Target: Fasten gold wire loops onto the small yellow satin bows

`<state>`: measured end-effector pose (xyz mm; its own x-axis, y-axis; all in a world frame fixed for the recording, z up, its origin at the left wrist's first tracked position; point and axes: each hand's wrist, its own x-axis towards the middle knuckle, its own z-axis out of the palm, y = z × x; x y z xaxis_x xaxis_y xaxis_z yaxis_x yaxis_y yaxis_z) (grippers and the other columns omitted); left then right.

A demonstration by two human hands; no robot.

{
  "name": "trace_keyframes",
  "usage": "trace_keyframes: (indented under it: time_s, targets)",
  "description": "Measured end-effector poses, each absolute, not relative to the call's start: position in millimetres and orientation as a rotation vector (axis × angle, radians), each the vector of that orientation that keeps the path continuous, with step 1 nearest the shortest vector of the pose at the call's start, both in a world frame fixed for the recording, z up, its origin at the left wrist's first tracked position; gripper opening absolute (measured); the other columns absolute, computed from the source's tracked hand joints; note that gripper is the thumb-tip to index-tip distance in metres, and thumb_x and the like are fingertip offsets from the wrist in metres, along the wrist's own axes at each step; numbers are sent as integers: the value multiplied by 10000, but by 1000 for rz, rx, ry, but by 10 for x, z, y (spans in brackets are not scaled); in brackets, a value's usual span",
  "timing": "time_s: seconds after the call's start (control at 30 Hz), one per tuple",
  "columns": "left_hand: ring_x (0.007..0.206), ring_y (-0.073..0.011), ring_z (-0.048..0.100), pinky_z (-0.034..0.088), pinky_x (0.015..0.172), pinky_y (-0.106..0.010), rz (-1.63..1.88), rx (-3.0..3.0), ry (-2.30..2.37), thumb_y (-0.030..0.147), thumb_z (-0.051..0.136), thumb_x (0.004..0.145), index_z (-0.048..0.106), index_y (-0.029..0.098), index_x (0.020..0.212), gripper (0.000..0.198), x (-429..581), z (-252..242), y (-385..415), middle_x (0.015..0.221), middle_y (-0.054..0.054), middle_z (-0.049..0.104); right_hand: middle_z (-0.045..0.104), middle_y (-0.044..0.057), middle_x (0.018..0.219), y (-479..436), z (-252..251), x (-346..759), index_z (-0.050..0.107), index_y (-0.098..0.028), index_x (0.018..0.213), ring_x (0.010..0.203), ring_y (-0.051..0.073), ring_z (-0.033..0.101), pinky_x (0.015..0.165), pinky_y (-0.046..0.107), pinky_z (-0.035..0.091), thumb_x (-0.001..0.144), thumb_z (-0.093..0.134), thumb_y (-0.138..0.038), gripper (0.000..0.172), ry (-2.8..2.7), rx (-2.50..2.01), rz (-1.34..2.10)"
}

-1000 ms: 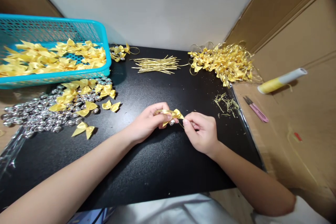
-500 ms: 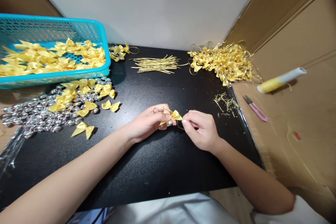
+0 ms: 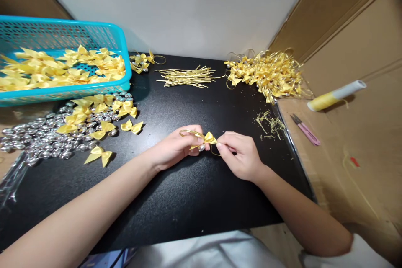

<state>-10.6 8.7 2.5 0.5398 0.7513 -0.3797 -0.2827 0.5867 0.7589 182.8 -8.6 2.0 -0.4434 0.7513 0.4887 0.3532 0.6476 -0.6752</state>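
My left hand [image 3: 177, 146] is closed on a small yellow ribbon bow [image 3: 207, 139] that carries a gold cord loop and a silver bead. Just to its right, my right hand [image 3: 240, 155] pinches the thin gold cord end coming off the bow. Both hands hover over the middle of the black table [image 3: 188, 192]. Loose yellow bows [image 3: 100, 155] and silver beads [image 3: 40, 138] lie to the left of my left hand.
A turquoise basket [image 3: 63, 88] of yellow bows stands at the back left. Gold cord pieces [image 3: 188, 77] lie at the back middle, a heap of finished bows [image 3: 266, 73] at the back right. Cord scraps [image 3: 270, 123], pink snips [image 3: 306, 130] and a yellow-white tube [image 3: 336, 95] are on the right.
The bow has turned and shifted slightly left in my left hand. My right hand has drawn a little closer to it, still pinching the cord.
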Motion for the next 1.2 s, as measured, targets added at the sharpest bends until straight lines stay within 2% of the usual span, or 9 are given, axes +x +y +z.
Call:
trace_keyframes:
  time_s: [0.3,0.6,0.97,1.2]
  targets:
    - [556,-67,489,318,516,-182,711,638,684,251,804,628,559,147,595,269,-118,-36,99,613,1,651,489,-50,569,-85,14,1794,567,-174,696,496,62,405,512,210,345,901,508,-140,215,-1927,-897,773]
    - [563,-72,500,335,532,-193,699,681,737,228,782,631,551,152,594,246,-121,-13,94,614,-1,666,482,-53,554,-105,13,1788,555,-176,680,473,58,374,496,213,330,885,513,-126,216,-1923,-946,705]
    - [541,-67,462,310,522,-197,693,666,708,223,765,643,547,153,588,236,-120,-23,93,588,7,637,512,-47,575,-90,31,1802,577,-172,700,488,60,397,510,209,351,893,517,-122,208,-1934,-897,722]
    - [576,-76,496,329,537,-193,704,666,729,194,756,639,543,147,585,225,-110,-11,84,618,-4,650,533,-38,584,-94,21,1802,594,-174,715,502,69,430,523,216,366,906,505,-152,212,-1951,-925,728]
